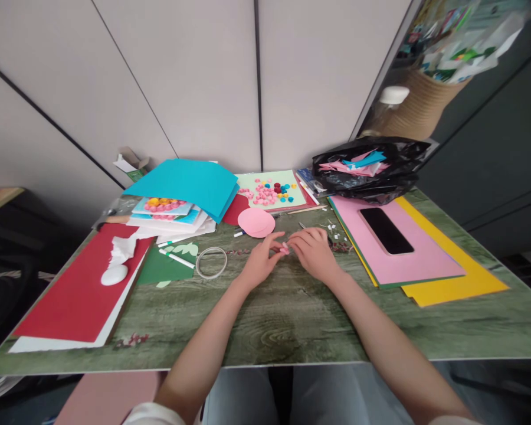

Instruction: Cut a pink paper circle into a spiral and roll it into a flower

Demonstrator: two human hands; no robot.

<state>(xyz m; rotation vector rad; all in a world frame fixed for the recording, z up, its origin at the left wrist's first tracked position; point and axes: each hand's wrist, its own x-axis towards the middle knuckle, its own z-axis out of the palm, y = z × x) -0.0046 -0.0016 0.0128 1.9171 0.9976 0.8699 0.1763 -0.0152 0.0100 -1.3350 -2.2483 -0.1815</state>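
Close together near the table's middle, my two hands work on a small pink curled piece of paper point(284, 248). My left hand point(264, 255) pinches it between thumb and fingers. My right hand point(313, 249) touches it from the other side, fingers bent and fingertips closed on its edge. Just beyond my left hand lie overlapping pink paper circles point(256, 222). Farther back, several small rolled paper pieces in pink, yellow, red and blue rest on a pale green sheet point(287, 180). White paper scraps point(331, 229) are scattered past my right hand.
A roll of tape point(211, 262), a white marker point(177, 260) and green paper point(153, 268) lie left, with red sheets point(79, 289) farther out. Blue sheets point(190, 180) stand behind. Right are a phone point(386, 230) on pink paper point(425, 262) and a black bag point(367, 183) of scraps.
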